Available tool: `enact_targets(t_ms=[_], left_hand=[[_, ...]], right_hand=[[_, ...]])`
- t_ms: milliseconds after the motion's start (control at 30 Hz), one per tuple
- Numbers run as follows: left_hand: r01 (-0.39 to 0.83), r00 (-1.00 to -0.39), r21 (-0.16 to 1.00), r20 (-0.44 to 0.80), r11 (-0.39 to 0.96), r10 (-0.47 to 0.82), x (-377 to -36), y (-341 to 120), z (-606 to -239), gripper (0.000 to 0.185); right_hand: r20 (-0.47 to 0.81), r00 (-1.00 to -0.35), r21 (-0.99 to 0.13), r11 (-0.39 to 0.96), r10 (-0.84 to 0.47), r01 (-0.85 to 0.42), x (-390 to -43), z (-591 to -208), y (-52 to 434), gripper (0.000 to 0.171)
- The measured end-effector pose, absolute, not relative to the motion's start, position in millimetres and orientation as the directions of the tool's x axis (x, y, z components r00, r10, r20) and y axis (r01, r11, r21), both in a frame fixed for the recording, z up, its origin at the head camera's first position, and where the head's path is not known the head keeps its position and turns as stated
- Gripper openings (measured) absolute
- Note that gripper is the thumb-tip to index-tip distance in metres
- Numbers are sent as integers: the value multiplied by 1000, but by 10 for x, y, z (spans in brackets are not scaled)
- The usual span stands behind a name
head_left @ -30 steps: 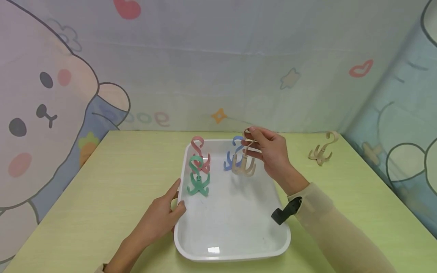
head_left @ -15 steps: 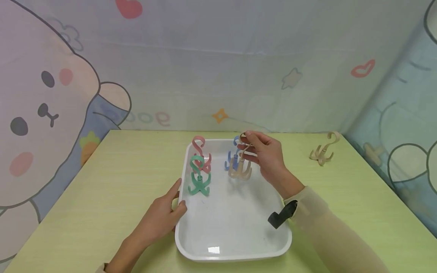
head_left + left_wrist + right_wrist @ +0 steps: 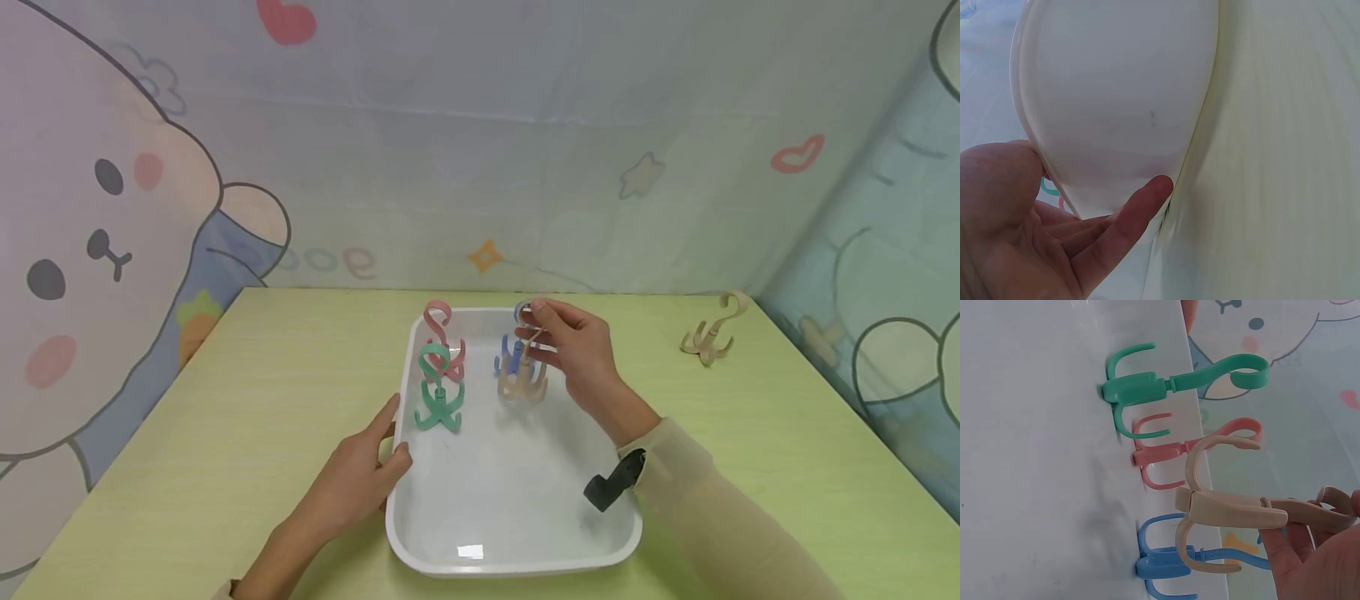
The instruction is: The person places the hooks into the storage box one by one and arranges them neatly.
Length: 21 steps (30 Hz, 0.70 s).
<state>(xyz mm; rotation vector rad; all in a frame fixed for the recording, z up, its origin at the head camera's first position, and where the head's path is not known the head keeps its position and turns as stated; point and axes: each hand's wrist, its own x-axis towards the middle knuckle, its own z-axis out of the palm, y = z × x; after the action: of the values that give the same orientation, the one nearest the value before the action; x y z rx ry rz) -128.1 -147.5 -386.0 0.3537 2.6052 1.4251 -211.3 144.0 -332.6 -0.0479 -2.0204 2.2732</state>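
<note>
My right hand (image 3: 581, 342) pinches the curved top of a beige four-prong hanging hook (image 3: 522, 382), held upright low over the white tray (image 3: 517, 517). In the right wrist view, the beige hook's prongs overlap a blue hook (image 3: 1163, 562) standing behind it. At the tray's left rim my left hand (image 3: 356, 471) grips the side, thumb over the rim and fingers against the outer wall. A green hook (image 3: 439, 404) stands inside along that left side, with a pink hook (image 3: 446, 354) behind it, toward the far end.
Another beige hook (image 3: 707, 337) stands on the pale green table (image 3: 285, 375) at the far right, outside the tray. Behind the table hangs a printed cloth backdrop (image 3: 450, 167). A black strap (image 3: 615, 482) is on my right wrist.
My right hand has lowered the beige hook and moved it slightly left and toward me, in front of the blue one. The left hand keeps its grip on the tray.
</note>
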Motion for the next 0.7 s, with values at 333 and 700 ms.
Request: enact_targets(t_ms=[333, 700], left_hand=[[135, -962, 836, -19, 532, 274, -1279, -1472, -3854, 75], [118, -966, 834, -29, 539, 258, -1293, -1459, -3863, 75]], right_hand=[[15, -999, -995, -93, 52, -19, -2106, -3376, 1460, 41], [-41, -999, -999, -36, 1, 41, -2133, -3420, 1467, 40]])
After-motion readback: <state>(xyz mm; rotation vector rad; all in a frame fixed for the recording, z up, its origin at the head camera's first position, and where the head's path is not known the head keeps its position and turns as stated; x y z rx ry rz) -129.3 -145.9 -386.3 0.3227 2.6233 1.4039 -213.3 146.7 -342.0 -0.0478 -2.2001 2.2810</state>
